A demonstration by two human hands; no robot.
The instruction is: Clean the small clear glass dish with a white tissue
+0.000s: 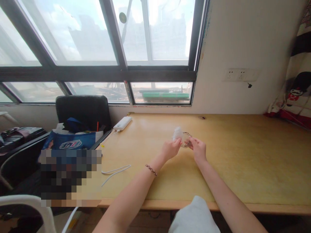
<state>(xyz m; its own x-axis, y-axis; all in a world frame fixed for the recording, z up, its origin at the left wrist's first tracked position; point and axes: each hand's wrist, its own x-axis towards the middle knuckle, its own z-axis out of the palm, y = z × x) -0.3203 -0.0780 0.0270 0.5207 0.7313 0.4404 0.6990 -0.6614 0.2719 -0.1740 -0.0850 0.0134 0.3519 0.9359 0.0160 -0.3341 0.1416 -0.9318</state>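
Over the middle of a yellowish table [243,161], the person's two hands meet around a thin, dark-and-light loop [187,132], too small to make out in detail. The left hand [170,149] has its fingers closed on a soft white wad [178,132], which sticks up on the far side of the fingers, just left of the loop; whether those fingertips also grip the loop's left edge, I cannot tell. The right hand [199,149] pinches the loop's right side between thumb and bent fingers, so the loop spans the small gap between the two hands. A braided band [151,170] circles the left wrist. At the table's far left edge lies a white power bank [122,123] with a white plug in its near end, and nearer, on the left, a bent white cable [116,170] rests on the tabletop. Left of the table stands a black chair [82,110] with a blue bag [73,139] in front of its backrest; a blurred patch covers the area just nearer. A dark-framed window [92,73] fills the far left, and a wall socket [241,74] sits on the far wall to the right, with a patterned curtain [297,74] at the far right.
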